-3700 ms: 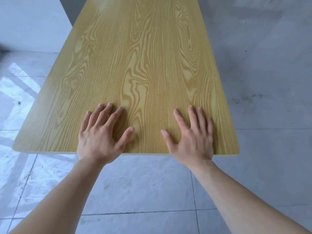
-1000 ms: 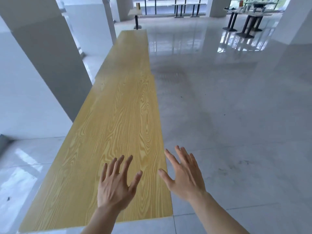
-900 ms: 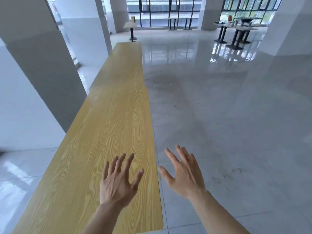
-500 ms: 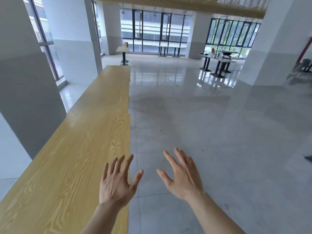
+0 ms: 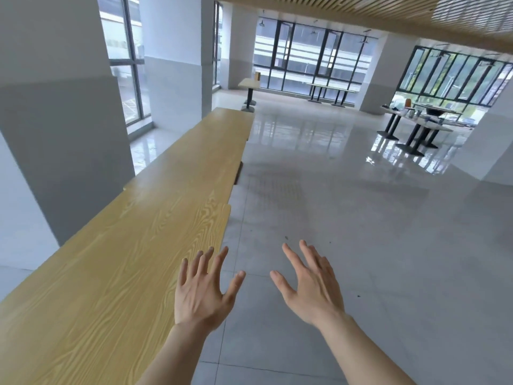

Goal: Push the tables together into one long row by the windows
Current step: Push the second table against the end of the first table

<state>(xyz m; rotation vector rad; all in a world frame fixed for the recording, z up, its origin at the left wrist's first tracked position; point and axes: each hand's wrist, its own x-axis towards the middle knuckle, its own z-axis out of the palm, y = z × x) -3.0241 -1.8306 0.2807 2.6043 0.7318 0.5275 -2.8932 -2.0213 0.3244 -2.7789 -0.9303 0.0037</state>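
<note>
progress: near wood-grain surface (image 5: pixel 111 273) butted to far surface (image 5: pixel 200 151) in a row along the windows (image 5: pixel 122 59), seam slightly offset | left hand (image 5: pixel 201 293), right hand (image 5: pixel 312 287) — grip spread wide, holding nothing | left: lone small surface (image 5: pixel 249 83) at 12 o'clock — apparently unjoined

Big bright hall, shiny grey tile floor (image 5: pixel 361 218), white pillars (image 5: pixel 63 112), floor-to-ceiling windows (image 5: pixel 311 65), slatted wood ceiling (image 5: pixel 388 15), cluttered black-legged tables (image 5: pixel 416 120) far right.
</note>
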